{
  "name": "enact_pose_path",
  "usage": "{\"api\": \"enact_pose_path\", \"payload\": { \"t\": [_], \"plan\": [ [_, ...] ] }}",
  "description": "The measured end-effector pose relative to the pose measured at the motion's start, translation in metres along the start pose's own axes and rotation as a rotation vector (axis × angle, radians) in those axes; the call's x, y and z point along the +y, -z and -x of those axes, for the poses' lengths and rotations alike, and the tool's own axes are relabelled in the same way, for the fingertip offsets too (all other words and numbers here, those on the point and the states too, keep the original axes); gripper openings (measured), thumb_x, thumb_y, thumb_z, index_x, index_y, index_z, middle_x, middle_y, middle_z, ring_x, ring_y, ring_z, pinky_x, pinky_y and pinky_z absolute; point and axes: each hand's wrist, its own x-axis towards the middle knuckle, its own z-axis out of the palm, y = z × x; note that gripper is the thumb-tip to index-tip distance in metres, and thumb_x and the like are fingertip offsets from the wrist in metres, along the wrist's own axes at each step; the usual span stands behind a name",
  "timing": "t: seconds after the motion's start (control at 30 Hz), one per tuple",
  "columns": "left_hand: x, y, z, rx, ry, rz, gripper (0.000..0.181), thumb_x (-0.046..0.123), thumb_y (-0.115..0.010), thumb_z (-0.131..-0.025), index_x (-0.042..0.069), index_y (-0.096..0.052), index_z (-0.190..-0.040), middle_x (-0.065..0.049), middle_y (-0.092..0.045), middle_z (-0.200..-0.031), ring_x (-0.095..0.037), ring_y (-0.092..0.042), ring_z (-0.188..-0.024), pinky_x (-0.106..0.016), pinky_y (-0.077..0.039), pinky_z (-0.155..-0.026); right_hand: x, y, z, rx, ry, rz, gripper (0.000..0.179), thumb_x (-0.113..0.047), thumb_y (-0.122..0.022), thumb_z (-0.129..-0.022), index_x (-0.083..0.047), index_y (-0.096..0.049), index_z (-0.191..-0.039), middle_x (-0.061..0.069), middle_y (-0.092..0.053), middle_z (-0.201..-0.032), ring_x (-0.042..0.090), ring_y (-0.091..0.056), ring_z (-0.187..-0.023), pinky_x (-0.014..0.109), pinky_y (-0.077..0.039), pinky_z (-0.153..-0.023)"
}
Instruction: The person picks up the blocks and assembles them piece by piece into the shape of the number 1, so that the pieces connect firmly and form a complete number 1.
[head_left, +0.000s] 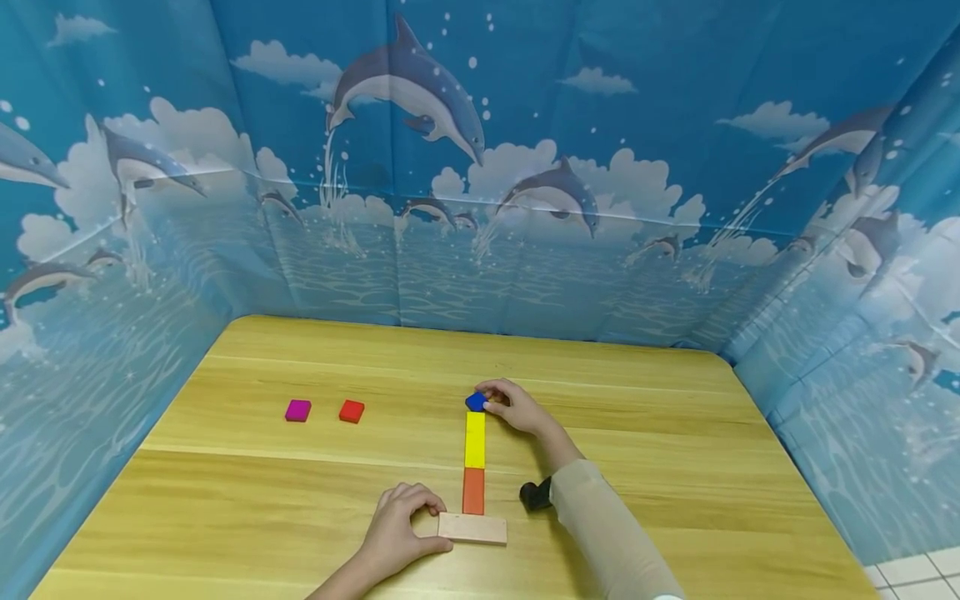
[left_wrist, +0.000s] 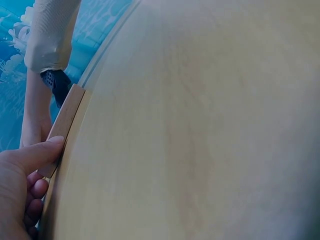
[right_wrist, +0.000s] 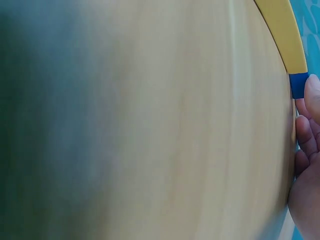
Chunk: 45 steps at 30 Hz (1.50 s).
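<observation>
In the head view, a plain wooden block (head_left: 472,528) lies crosswise at the near end of a straight row. An orange-red block (head_left: 473,491) and a yellow block (head_left: 475,440) run lengthwise away from it, and a small blue block (head_left: 476,402) sits at the far end. My left hand (head_left: 401,525) grips the wooden block's left end between thumb and fingers; the left wrist view shows the thumb on that wooden block (left_wrist: 65,120). With thumb and fingertips, my right hand (head_left: 519,407) pinches the blue block, which meets the yellow block's end in the right wrist view (right_wrist: 298,86).
A purple block (head_left: 297,410) and a red block (head_left: 352,411) lie apart on the left of the wooden table (head_left: 637,400). A black device (head_left: 535,496) is at the right sleeve. A dolphin-print curtain (head_left: 525,275) borders the table's back and sides.
</observation>
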Motion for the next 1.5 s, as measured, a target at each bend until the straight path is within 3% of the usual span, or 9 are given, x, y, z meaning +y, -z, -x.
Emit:
{"api": "enact_pose_path", "payload": {
  "t": [0.33, 1.0, 1.13, 1.33, 1.4, 1.5],
  "plan": [
    [0.001, 0.0, -0.001, -0.002, -0.006, -0.007, 0.035, 0.038, -0.083, -0.058, 0.028, -0.06, -0.083, 0.022, -0.052, -0.078, -0.004, -0.044, -0.083, -0.046, -0.029, -0.09, -0.041, 0.009, 0.008, -0.04, -0.008, -0.022, 0.03, 0.004, -0.047, -0.092, 0.012, -0.049, -0.12, 0.026, -0.051, -0.104, 0.029, -0.045, -0.088, 0.036, -0.038, -0.078],
    [0.001, 0.003, -0.001, -0.028, -0.002, 0.029, 0.042, 0.044, -0.082, -0.057, 0.027, -0.061, -0.088, 0.021, -0.053, -0.083, -0.004, -0.045, -0.086, -0.046, -0.027, -0.092, -0.042, 0.009, 0.011, -0.036, -0.01, -0.021, 0.03, 0.003, -0.047, -0.092, 0.012, -0.049, -0.121, 0.027, -0.051, -0.105, 0.031, -0.046, -0.089, 0.039, -0.039, -0.079],
    [-0.002, 0.008, -0.001, -0.052, -0.002, 0.143, 0.046, 0.042, -0.081, -0.059, 0.022, -0.061, -0.095, 0.016, -0.057, -0.089, -0.006, -0.048, -0.087, -0.039, -0.03, -0.091, -0.043, 0.008, 0.011, -0.029, -0.018, -0.03, 0.029, 0.003, -0.047, -0.092, 0.012, -0.049, -0.12, 0.027, -0.051, -0.104, 0.031, -0.046, -0.089, 0.038, -0.039, -0.079],
    [-0.01, 0.024, -0.004, -0.065, 0.067, 0.482, 0.042, 0.016, -0.077, -0.072, 0.005, -0.059, -0.108, -0.009, -0.059, -0.099, -0.02, -0.052, -0.089, -0.025, -0.042, -0.082, -0.042, 0.007, 0.01, -0.022, -0.037, -0.019, 0.028, 0.002, -0.047, -0.092, 0.009, -0.051, -0.119, 0.023, -0.051, -0.103, 0.027, -0.046, -0.087, 0.033, -0.039, -0.078],
    [-0.012, 0.031, -0.004, -0.038, 0.077, 0.532, 0.042, 0.008, -0.074, -0.074, 0.0, -0.056, -0.111, -0.016, -0.058, -0.101, -0.024, -0.052, -0.089, -0.025, -0.043, -0.081, -0.042, 0.007, 0.011, -0.023, -0.036, -0.016, 0.028, 0.002, -0.047, -0.092, 0.01, -0.051, -0.119, 0.023, -0.052, -0.103, 0.027, -0.046, -0.088, 0.033, -0.039, -0.078],
    [-0.018, 0.043, -0.007, 0.028, 0.083, 0.529, 0.042, 0.003, -0.072, -0.075, -0.003, -0.054, -0.113, -0.02, -0.057, -0.103, -0.024, -0.052, -0.089, -0.026, -0.044, -0.08, -0.043, 0.006, 0.012, -0.024, -0.02, -0.012, 0.028, 0.003, -0.047, -0.092, 0.011, -0.05, -0.118, 0.025, -0.052, -0.103, 0.029, -0.046, -0.089, 0.036, -0.039, -0.079]
  ]
}}
